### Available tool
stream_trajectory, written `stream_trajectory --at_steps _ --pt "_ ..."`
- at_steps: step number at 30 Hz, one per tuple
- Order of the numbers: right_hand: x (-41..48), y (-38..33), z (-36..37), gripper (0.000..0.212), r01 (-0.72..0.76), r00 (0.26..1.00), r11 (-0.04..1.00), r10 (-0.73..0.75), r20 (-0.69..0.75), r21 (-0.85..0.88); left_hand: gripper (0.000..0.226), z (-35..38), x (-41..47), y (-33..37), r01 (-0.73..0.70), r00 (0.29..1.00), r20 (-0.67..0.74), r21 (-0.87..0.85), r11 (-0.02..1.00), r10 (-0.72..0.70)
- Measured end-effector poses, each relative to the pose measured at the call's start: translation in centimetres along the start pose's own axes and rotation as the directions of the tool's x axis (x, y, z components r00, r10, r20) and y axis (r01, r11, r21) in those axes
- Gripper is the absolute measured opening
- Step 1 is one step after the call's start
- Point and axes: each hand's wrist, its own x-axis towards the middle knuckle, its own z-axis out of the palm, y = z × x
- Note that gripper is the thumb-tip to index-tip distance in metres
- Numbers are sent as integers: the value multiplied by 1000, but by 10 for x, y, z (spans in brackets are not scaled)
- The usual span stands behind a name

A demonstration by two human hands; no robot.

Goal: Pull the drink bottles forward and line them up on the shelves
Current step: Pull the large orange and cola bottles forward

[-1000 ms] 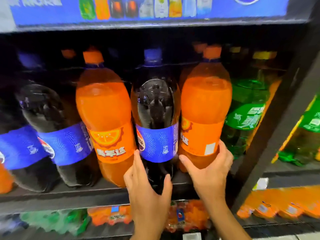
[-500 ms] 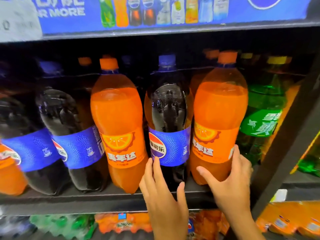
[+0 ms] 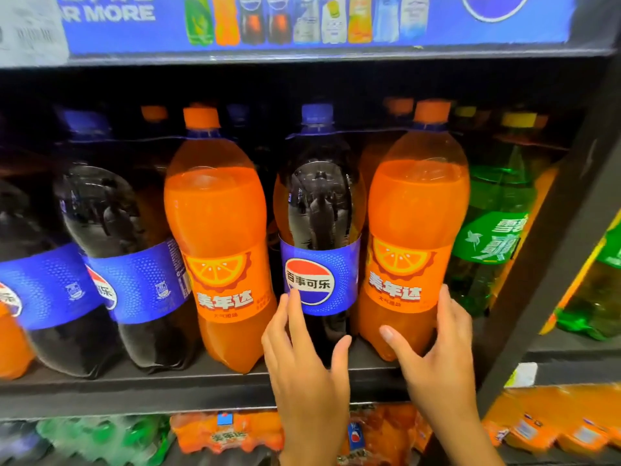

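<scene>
1. Fingers (image 3: pixel 291 307) of the left hand (image 3: pixel 307 361) curl round the lower left side of the cola bottle (image 3: pixel 319 237), with the thumb hooked across its dark base on the right — the hand grasps the bottle just below the blue label.
2. Right hand (image 3: pixel 433 358) cups the base of the right orange soda bottle (image 3: pixel 415 230): its fingers wrap the bottle's right side at the edge of the orange label, and the thumb presses the lower front.
3. Both held bottles stand upright at the front edge of the dark shelf (image 3: pixel 134 388), touching each other, labels facing out.
4. Left of the cola bottle, just beside it, stands another orange soda bottle (image 3: pixel 218 237), also at the front edge and leaning slightly.
5. Further left, two cola bottles (image 3: pixel 111 264) with blue labels lean to the right, and their logos are turned partly away.
6. A green soda bottle (image 3: pixel 494 230) sits right of the held orange one, set a little further back — a black upright post (image 3: pixel 551 250) crosses in front of it.
7. More caps show behind the front row, blurred in the dark.
8. Above runs a blue advertising banner (image 3: pixel 336 25) picturing drinks; below the shelf lie shrink-wrapped packs (image 3: pixel 221 432) of small bottles.
</scene>
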Motion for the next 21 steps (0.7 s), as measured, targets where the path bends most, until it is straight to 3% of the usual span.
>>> stream_trajectory --at_steps 4,10,14,17,19,21 --pt "-4 2 -2 93 -95 991 979 74 116 183 106 -2 4 1 -22 1000 -20 5 1000 22" --pt "5 -9 7 104 -163 987 979 163 9 127 102 -3 -3 -7 -50 999 16 -6 999 50" --pt "6 -6 5 99 -126 989 986 116 94 113 101 -6 3 -1 -10 1000 -9 9 1000 10" --pt "5 -13 5 102 -109 986 991 98 137 76 95 -18 3 0 -61 998 17 0 998 61" --pt "-7 -25 3 103 -35 999 999 36 9 -25 85 -41 3 -11 -106 994 20 8 994 106" --pt "-31 -47 7 84 209 963 975 -219 -159 -72 66 -71 8 -32 -146 986 -78 43 988 149"
